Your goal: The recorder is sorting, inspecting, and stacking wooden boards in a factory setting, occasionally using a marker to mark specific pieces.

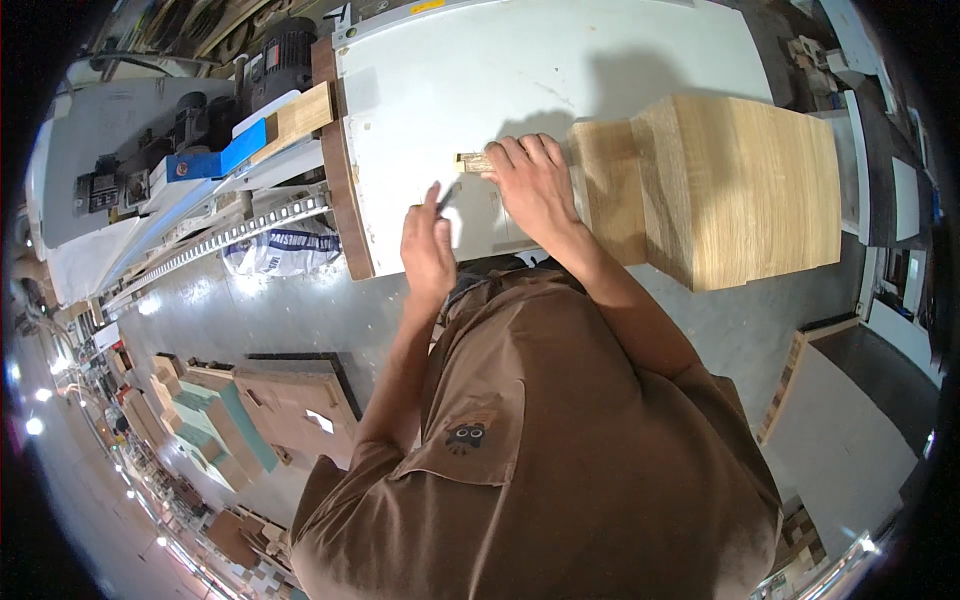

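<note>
My right hand [536, 188] is closed on the end of a small wooden strip [470, 163], held low over the white worktable [440, 95]. The strip's free end points left, toward my other hand. My left hand [428, 248] is closed around a slim dark tool [446, 199] near the table's front edge. Its tip leans up toward the strip and does not touch it. Whether the tool is a pen or a knife I cannot tell. Just right of my right forearm stands a stack of light wood-grain boards [750, 190].
A machine with dark motors [287, 58] and a blue-edged rail [222, 158] stands left of the table. On the floor behind lie stacked boards [300, 405] and greenish panels [215, 420]. A white plastic sack [283, 250] sits under the machine. A grey panel [840, 410] is at lower right.
</note>
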A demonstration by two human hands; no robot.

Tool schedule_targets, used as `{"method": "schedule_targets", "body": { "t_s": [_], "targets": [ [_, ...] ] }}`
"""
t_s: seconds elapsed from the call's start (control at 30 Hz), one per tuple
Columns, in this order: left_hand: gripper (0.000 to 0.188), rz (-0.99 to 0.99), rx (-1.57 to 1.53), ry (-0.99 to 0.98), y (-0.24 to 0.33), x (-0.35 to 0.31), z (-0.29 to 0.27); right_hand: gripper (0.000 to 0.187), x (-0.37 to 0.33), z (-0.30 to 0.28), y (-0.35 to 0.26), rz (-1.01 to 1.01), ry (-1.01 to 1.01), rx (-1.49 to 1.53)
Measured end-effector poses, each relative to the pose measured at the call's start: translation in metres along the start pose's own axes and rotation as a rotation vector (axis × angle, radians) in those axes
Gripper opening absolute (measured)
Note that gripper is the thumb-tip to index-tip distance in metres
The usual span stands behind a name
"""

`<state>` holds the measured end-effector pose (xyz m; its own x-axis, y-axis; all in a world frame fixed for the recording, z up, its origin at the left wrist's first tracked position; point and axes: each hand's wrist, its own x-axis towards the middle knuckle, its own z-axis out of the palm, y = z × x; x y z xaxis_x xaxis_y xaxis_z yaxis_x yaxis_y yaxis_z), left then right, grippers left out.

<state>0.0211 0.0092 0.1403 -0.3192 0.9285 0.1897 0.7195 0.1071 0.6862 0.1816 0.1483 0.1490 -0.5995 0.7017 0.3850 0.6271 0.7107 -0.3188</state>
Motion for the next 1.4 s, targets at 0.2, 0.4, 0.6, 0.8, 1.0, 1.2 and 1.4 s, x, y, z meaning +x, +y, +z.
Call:
{"method": "schedule_targets", "body": {
  "t_s": [0.2, 0.4, 0.6, 0.8, 1.0, 1.2, 1.4],
  "targets": [
    [0.054, -0.04, 0.325, -0.076, 0.037, 0.0, 0.002, 0.025, 0.001, -0.001, -0.001, -0.001, -0.03, 0.002],
    [0.054, -0.08, 0.358, -0.07, 0.042, 0.011, -0.007, 0.026, -0.003, 0.0, 0.0, -0.011, -0.015, 0.016],
    [0.049, -0.058, 0.344, -0.112, 0.036, 0.021, -0.018, 0.025, -0.001, 0.003, 0.001, -0.008, 0.008, 0.04],
    [0.044, 0.036, 0.426, -0.138, 0.031, 0.033, -0.027, 0.022, 0.003, 0.002, 0.005, -0.008, -0.008, 0.067],
    [0.041, 0.097, 0.436, -0.163, 0.031, 0.049, -0.035, 0.023, 0.0, 0.003, 0.004, -0.029, -0.008, 0.078],
    [0.039, 0.112, 0.413, -0.192, 0.03, 0.069, -0.035, 0.029, 0.006, 0.008, 0.011, -0.034, 0.014, 0.049],
    [0.038, 0.137, 0.411, -0.173, 0.027, 0.088, -0.027, 0.023, 0.019, 0.002, 0.016, 0.002, -0.091, 0.016]
  ]
}}
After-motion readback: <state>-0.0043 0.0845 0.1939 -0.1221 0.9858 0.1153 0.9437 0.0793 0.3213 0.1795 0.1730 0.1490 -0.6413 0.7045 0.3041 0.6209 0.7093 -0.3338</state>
